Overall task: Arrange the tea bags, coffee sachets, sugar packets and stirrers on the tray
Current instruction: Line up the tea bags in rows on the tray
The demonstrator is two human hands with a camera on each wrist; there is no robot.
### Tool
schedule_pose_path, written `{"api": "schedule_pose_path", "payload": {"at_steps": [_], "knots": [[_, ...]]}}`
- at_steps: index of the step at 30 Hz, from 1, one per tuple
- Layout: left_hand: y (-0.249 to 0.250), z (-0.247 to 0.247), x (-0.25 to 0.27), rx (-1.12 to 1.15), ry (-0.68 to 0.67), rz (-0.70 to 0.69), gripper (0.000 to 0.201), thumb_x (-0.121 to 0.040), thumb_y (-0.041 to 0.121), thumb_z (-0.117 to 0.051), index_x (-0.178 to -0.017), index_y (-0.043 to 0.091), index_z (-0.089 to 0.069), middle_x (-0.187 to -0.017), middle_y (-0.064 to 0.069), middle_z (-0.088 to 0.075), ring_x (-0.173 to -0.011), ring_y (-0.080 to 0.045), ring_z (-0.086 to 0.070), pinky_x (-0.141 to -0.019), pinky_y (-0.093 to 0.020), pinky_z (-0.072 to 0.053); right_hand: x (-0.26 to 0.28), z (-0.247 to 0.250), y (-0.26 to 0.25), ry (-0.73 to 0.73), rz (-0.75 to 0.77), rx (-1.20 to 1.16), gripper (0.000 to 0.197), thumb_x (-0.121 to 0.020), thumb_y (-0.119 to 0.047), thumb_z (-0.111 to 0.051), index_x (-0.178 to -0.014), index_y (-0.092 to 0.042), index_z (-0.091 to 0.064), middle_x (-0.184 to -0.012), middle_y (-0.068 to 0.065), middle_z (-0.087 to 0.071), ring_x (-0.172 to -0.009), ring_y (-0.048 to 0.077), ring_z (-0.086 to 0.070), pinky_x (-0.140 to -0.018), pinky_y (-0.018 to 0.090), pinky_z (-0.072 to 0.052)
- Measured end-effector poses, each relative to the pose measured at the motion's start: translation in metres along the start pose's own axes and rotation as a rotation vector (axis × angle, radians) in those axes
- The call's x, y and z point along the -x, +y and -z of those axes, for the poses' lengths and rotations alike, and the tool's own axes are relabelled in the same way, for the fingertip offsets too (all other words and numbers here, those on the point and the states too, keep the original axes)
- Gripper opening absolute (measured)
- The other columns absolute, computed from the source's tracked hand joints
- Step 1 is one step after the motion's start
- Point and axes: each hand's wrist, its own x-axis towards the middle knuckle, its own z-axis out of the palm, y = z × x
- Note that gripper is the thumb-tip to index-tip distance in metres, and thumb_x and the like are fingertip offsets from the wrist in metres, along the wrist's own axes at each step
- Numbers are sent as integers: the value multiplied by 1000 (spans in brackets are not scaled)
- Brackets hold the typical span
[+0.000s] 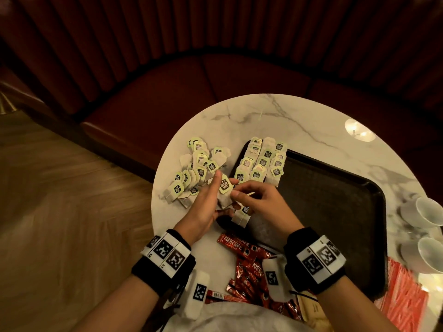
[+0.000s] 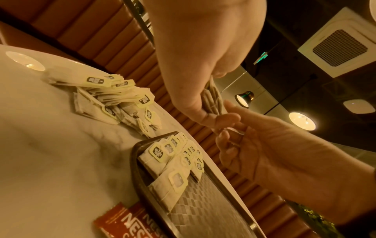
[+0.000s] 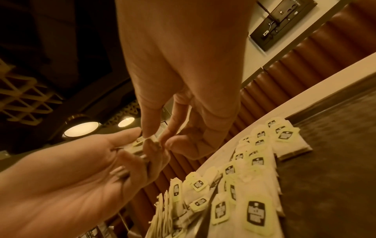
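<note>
My left hand (image 1: pixel 207 207) grips a small stack of tea bags (image 1: pixel 224 196) just above the dark tray's (image 1: pixel 335 236) near-left corner. My right hand (image 1: pixel 255 200) meets it from the right, thumb and forefinger pinching the top tea bag at its green tag. The left wrist view shows the stack (image 2: pixel 212 99) edge-on in my left hand (image 2: pixel 203 72), with the right hand (image 2: pixel 264 145) beside it. In the right wrist view the right fingertips (image 3: pixel 146 133) pinch the stack's top. Rows of tea bags (image 1: pixel 261 161) lie on the tray's far-left corner, and one more (image 1: pixel 242 215) lies under my hands.
A loose pile of tea bags (image 1: pixel 199 168) lies on the marble table (image 1: pixel 299 121) left of the tray. Red coffee sachets (image 1: pixel 242 256) lie at the near edge. Red-and-white packets (image 1: pixel 402 295) and two white cups (image 1: pixel 429 212) sit to the right. A red booth seat curves behind.
</note>
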Motion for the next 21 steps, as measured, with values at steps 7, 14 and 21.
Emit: {"api": "schedule_pose_path", "payload": {"at_steps": [7,14,21], "knots": [[-1,3,3,-134,-32,-91,63,-82,63,-43,-124,17,-56,-81,1,-72,-67,-14,-63,-48,-22,-42,2,-4,3,89,67,-56,10,-93,-17,-66,-95,-7,-69,-92,-5,-70,-77,6,-62,-64,18,-48],[-3,8,-1,-193,83,-234,15,-81,13,-75,-93,19,-68,-70,10,-67,-55,-7,-56,-66,-33,-50,8,-1,8,207,37,-397,17,-91,-5,-66,-107,-1,-64,-91,4,-68,-84,16,-67,-78,26,-55],[-3,8,0,-157,48,-247,24,-74,25,-74,-99,23,-73,-79,4,-71,-57,-5,-54,-52,-19,-44,14,4,8,170,7,-401,7,-88,-10,-68,-95,-7,-70,-95,5,-71,-87,15,-68,-79,23,-55]]}}
